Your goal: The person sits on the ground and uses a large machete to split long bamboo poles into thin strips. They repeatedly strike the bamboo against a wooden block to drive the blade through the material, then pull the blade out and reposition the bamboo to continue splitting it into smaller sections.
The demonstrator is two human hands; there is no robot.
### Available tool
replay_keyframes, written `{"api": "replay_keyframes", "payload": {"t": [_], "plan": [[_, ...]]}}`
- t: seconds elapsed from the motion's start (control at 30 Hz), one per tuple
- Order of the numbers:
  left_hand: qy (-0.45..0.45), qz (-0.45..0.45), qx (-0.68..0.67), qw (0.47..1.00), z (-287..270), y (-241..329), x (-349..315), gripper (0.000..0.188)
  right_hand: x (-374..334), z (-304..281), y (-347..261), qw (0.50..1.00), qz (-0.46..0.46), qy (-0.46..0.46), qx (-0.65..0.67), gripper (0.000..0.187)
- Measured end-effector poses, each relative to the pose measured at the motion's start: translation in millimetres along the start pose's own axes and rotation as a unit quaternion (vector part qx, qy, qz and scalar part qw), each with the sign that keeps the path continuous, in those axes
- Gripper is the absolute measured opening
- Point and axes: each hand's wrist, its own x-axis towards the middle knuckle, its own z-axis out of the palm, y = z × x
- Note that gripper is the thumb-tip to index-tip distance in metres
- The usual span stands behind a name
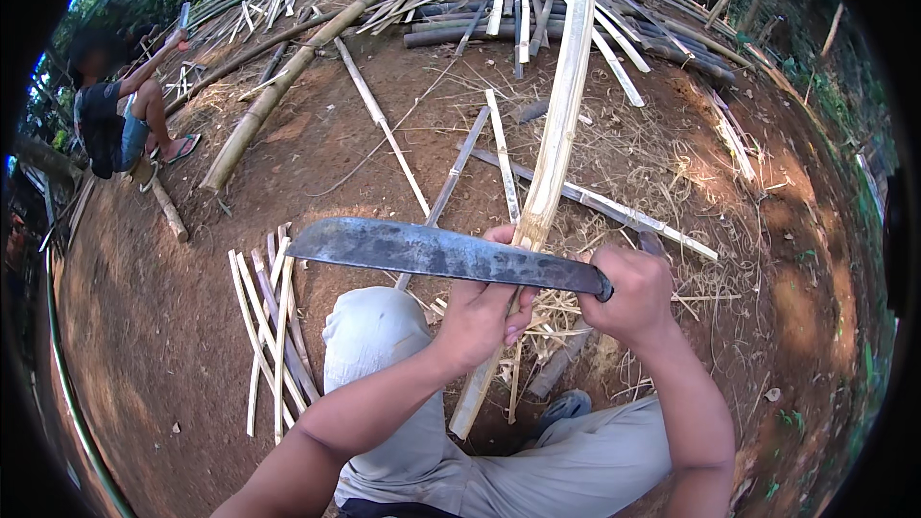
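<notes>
My right hand (628, 293) is closed round the handle of a machete (422, 247), whose broad dark blade points left and lies across a long split bamboo strip (558, 134). That pale strip slants from between my knees up past the top of the picture. My left hand (480, 318) grips it just below the blade, fingers wrapped round it and partly hidden by the machete. Whether the edge is cutting into the bamboo I cannot tell. Beside my left knee lies a small pile of split bamboo sticks (273, 326).
Bamboo shavings (566, 326) litter the brown soil around the strip's lower end. A thick bamboo pole (307, 67) lies at the far left, near a seated person (115, 115). Stacked poles and split lengths (460, 24) fill the far side. More strips (624, 211) lie ahead.
</notes>
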Motion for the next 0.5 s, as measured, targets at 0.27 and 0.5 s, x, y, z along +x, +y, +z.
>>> {"api": "replay_keyframes", "payload": {"t": [0.27, 0.5], "plan": [[0.046, -0.007, 0.048, 0.998, 15, -5, -15, 0.039, -5, 14, 24, 0.999, -0.029, 0.038, 0.003, 0.01], [0.04, 0.015, 0.146, 0.988, 3, -15, -5, 0.036, 3, 6, 56, 0.998, -0.014, 0.037, -0.043, 0.011]]}}
